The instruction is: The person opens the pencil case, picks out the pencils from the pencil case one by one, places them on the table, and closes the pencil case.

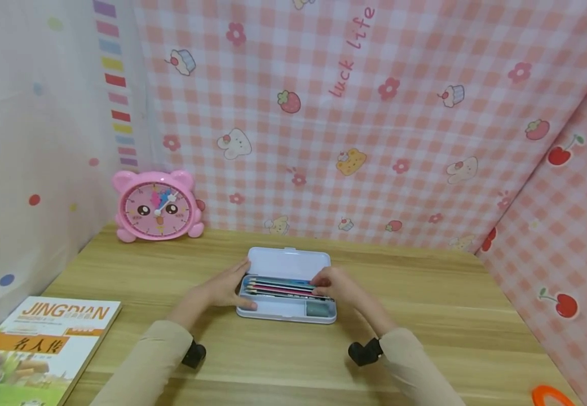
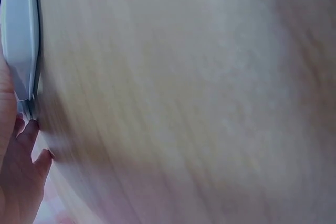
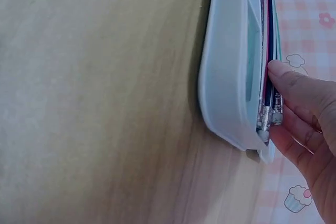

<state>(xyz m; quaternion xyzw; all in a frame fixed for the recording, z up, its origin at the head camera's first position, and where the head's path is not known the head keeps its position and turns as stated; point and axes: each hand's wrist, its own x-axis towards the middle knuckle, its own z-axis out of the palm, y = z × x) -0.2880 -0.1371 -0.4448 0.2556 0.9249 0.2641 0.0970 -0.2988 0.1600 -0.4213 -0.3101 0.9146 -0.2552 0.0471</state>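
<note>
A white pencil case (image 1: 278, 311) lies on the table with its lid (image 1: 289, 261) raised at the back. Several pencils (image 1: 273, 287) lie lengthwise in its rear part, tips to the left; a grey-green eraser-like block (image 1: 317, 308) sits in the front right compartment. My left hand (image 1: 224, 286) holds the case's left end, thumb at the front and fingers toward the back. At the right end, my right hand (image 1: 336, 283) pinches a pencil near its eraser end. The right wrist view shows the thumb against a dark pencil (image 3: 271, 40), with metal-banded ends below.
A pink bear-shaped clock (image 1: 158, 208) stands at the table's back left. On the left lies a book (image 1: 44, 349), and an orange ring-shaped object (image 1: 549, 392) shows at the lower right corner. Checkered cloth (image 1: 374, 129) hangs behind the wooden table (image 1: 283, 361).
</note>
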